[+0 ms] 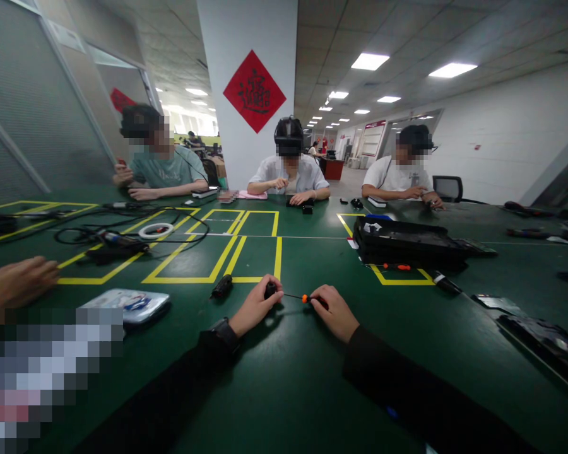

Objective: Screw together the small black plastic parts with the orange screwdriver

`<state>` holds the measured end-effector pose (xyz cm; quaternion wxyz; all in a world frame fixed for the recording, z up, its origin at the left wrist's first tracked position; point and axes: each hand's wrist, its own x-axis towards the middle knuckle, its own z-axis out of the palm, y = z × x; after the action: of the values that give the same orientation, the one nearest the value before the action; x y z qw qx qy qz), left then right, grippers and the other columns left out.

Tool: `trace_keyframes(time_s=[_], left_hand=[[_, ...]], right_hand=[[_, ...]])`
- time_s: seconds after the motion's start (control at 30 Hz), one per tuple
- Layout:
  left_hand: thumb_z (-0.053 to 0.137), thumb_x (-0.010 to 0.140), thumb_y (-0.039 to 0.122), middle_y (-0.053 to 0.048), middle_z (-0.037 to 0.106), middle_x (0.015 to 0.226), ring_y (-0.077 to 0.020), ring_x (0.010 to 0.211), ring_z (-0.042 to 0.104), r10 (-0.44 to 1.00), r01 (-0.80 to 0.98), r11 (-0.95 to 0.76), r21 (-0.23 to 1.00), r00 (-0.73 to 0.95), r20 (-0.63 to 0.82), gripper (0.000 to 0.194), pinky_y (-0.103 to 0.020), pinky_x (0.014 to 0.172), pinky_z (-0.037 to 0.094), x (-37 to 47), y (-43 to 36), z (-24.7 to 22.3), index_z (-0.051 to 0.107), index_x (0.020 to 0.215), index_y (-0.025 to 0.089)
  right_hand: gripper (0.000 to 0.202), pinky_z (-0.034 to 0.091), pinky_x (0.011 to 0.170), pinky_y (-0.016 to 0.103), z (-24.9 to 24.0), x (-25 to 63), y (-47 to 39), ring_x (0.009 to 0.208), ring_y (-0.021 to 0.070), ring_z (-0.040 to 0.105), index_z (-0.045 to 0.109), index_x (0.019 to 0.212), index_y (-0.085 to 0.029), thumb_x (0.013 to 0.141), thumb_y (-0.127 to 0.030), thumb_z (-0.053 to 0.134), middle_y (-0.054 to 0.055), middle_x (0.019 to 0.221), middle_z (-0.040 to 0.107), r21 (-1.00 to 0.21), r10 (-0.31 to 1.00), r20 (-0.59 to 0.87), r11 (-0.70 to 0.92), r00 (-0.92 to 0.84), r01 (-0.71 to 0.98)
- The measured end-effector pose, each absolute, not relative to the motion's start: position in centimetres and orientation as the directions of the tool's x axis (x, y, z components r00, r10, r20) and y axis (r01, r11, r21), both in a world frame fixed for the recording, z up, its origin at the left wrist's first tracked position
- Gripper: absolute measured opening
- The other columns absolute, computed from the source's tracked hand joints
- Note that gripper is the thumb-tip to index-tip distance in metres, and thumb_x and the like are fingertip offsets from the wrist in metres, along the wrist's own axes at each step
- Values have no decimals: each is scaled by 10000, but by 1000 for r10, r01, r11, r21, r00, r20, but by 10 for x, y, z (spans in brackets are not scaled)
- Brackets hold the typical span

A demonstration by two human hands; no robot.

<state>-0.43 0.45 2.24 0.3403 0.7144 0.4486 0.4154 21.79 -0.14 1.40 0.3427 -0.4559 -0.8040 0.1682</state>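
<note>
Near the middle of the green table (284,366), my left hand (256,308) holds a small black part (270,289) between thumb and fingers. To its right, my right hand (335,310) is closed around the handle of a screwdriver with an orange collar (305,299). The thin shaft points left and reaches the black part; where its tip sits is hidden by my left fingers. A short black cylindrical object (222,287) lies on the table to the left of my left hand.
A silver case (135,304) and a person's hand (21,282) are at the left. Cables lie farther back. Black trays (407,243), an orange-handled tool (397,267) and electronic parts (544,347) are at the right. Three people sit across the table.
</note>
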Motion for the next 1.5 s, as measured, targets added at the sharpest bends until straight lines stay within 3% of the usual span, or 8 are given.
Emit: trace_keyframes(time_s=[0.2,0.43,0.67,0.87,1.1,1.3,1.5], left_hand=[[487,792,322,14,540,784,-117,683,520,932,373,-348,860,238,273,165,-244,678,408,-3,3,25,480,888,188],[487,794,311,3,562,823,-134,730,542,925,369,-365,855,247,288,162,-272,733,411,-5,4,24,481,903,192],[480,802,319,21,549,771,-122,687,537,927,364,-357,860,252,279,161,-262,703,411,-4,4,24,467,900,192],[487,798,306,16,545,797,-122,708,529,921,369,-375,851,249,298,150,-264,717,407,-4,3,25,477,890,189],[488,800,309,11,539,808,-124,714,521,921,351,-370,860,259,290,156,-263,710,408,-3,2,26,471,898,189],[490,796,302,-3,546,838,-139,753,527,921,362,-375,854,254,296,155,-282,745,412,-4,2,26,473,904,191],[492,795,322,-2,552,826,-140,746,530,924,370,-369,853,246,293,170,-285,740,415,-4,2,25,483,903,190]], right_hand=[[170,395,780,299,13,217,-4,861,164,487,543,894,-182,734,-161,597,27,896,552,-610,848,413,529,-334,590],[147,380,812,323,15,217,-4,872,167,484,589,839,-174,837,-157,443,42,864,556,-595,838,394,546,-378,590],[173,395,804,325,16,216,-5,881,178,488,547,916,-183,750,-137,559,39,907,552,-622,838,422,546,-347,562],[125,387,812,330,15,217,-4,885,174,483,581,862,-176,825,-161,463,47,878,547,-615,854,391,521,-345,592],[167,393,784,317,15,218,-4,866,174,485,549,902,-183,739,-155,578,35,898,543,-621,850,412,526,-329,581],[115,387,803,323,15,218,-3,881,169,485,576,835,-174,827,-174,461,43,873,544,-622,857,391,515,-337,589],[151,399,787,324,15,218,-5,866,175,489,546,899,-183,752,-147,554,40,903,541,-635,850,409,526,-331,566]])
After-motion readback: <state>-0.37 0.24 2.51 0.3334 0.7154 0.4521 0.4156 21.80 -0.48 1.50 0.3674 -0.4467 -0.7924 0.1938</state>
